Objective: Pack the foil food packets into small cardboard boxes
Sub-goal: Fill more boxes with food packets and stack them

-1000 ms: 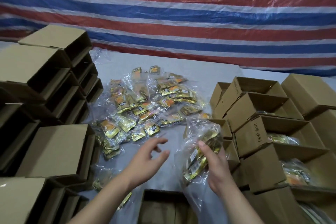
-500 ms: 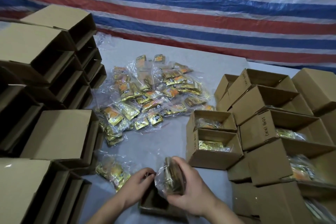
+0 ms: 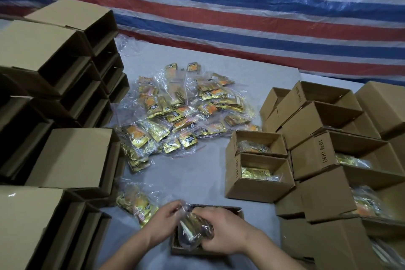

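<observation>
A small open cardboard box [image 3: 237, 211] sits on the grey table right in front of me. My right hand [image 3: 221, 229] grips a clear bag of gold foil packets [image 3: 191, 230] and holds it down inside that box. My left hand [image 3: 165, 220] pinches the bag's plastic at its left top edge. Another bag of gold packets [image 3: 137, 205] lies just left of the box. A big pile of bagged foil packets [image 3: 184, 114] is spread over the middle of the table.
Stacks of empty boxes lying on their sides [image 3: 54, 85] fill the left. Open boxes, several with packets inside [image 3: 258, 173], are stacked on the right. A red, white and blue striped tarp [image 3: 241, 6] hangs behind the table.
My right hand brought the bag down from chest height into the near box. My left hand came in from open air and now pinches the bag's plastic. The view tilted down.
</observation>
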`<state>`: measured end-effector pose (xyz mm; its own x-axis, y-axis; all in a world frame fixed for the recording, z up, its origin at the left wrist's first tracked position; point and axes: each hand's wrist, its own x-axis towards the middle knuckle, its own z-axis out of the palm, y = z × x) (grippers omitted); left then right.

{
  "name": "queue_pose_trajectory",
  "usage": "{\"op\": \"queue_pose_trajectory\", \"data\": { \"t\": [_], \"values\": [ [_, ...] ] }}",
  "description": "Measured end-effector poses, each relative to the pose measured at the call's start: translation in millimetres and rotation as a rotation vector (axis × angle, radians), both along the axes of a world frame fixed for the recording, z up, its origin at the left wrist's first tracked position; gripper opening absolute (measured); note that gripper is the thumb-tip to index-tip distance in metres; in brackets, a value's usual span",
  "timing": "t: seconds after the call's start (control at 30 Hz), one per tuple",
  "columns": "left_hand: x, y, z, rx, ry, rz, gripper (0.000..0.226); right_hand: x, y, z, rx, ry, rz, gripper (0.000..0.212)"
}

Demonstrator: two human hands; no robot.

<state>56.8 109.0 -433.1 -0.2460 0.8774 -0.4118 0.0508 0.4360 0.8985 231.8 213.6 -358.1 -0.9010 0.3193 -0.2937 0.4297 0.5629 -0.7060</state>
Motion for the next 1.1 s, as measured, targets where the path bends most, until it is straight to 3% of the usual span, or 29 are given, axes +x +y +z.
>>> {"op": "queue_pose_trajectory", "data": {
  "t": [0.2, 0.3, 0.53, 0.6, 0.73, 0.8, 0.87, 0.97, 1.1],
  "values": [
    [0, -1, -5, 0.010, -0.023, 0.028, 0.012, -5, 6, -16, -0.142, -0.151, -0.028, 0.032],
    [-3, -1, -7, -0.003, 0.021, 0.023, 0.013, -10, 10, -24, -0.059, -0.237, 0.033, 0.041],
    [16, 3, -8, 0.051, 0.072, 0.002, 0.016, -31, -15, -54, 0.142, -0.683, 0.121, 0.051],
    [18, 2, -7, 0.066, 0.091, -0.022, 0.017, -33, -21, -57, 0.120, -0.712, 0.102, 0.057],
    [18, 2, -5, 0.082, 0.084, -0.024, 0.017, -21, -17, -48, -0.190, -0.553, -0.128, 0.067],
    [17, 2, -6, 0.073, 0.066, 0.001, 0.016, -10, -9, -40, -0.233, -0.466, -0.165, 0.053],
    [16, 2, -6, 0.049, 0.041, 0.021, 0.016, 2, 2, -32, -0.139, -0.439, -0.175, 0.029],
    [16, 2, -8, 0.032, 0.041, 0.027, 0.016, 10, 12, -31, -0.031, -0.591, -0.145, 0.029],
    [17, -1, -10, 0.041, 0.099, -0.004, 0.015, -2, -1, -54, -0.143, -0.843, -0.058, 0.047]
  ]
}}
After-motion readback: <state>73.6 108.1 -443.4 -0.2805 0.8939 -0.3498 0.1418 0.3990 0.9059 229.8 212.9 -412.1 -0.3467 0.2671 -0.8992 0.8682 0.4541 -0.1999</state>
